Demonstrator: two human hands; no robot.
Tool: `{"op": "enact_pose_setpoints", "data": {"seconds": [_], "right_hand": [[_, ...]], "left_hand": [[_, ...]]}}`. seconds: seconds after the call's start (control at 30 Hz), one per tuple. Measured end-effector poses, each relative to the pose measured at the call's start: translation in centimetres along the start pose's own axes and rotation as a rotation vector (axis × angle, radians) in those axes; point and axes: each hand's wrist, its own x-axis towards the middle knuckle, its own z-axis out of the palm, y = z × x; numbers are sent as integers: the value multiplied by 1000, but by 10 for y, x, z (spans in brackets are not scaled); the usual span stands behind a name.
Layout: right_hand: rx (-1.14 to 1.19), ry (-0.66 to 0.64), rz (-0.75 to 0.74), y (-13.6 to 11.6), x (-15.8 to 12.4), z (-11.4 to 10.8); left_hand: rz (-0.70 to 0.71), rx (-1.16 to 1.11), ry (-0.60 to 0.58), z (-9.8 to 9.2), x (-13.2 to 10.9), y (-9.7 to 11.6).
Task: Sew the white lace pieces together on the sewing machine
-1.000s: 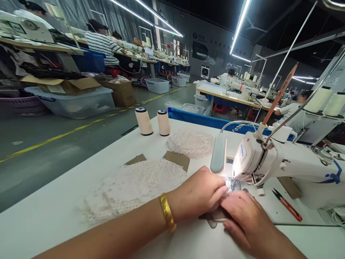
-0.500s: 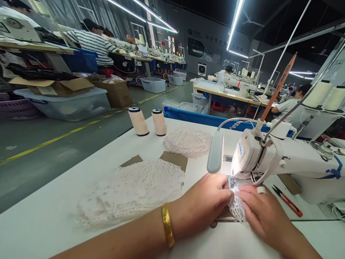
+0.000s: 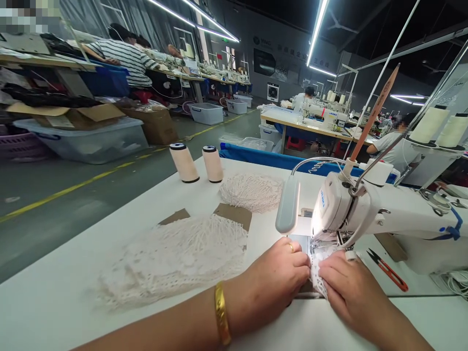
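A strip of white openwork lace [image 3: 317, 279] lies under the head of a white sewing machine [image 3: 331, 204], lit by its lamp [image 3: 288, 207]. On the strip's left edge, my left hand [image 3: 272, 273] is closed with curled fingers, a ring and a gold bangle showing; its thumb is hidden. From the right side my right hand [image 3: 353, 287] holds the lace, fingers bent and pressed together close to the presser foot. The needle itself cannot be made out. Left of my hands spreads a large pile of white lace [image 3: 175, 258], with a smaller lace bundle [image 3: 252, 191] behind it.
Red-handled thread snips [image 3: 389, 270] lie right of my right hand. Two thread cones [image 3: 183, 163] stand at the table's far left edge. Brown card pieces [image 3: 234, 214] stick out by the lace. A blue cloth trough [image 3: 263, 157] runs along the back. Other people sit at machines beyond.
My left fingers have curled in more, and the thumb has gone out of sight. Less lace shows in front of the machine head. The whole view has shifted slightly.
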Motion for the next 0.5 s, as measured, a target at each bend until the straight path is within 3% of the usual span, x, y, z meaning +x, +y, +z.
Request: {"op": "enact_pose_setpoints", "data": {"seconds": [0.23, 0.5], "right_hand": [[-66, 18, 25, 6, 0, 4], [-34, 50, -9, 7, -1, 8]], "left_hand": [[-15, 19, -31, -1, 2, -5], [14, 10, 30, -2, 4, -6]]}}
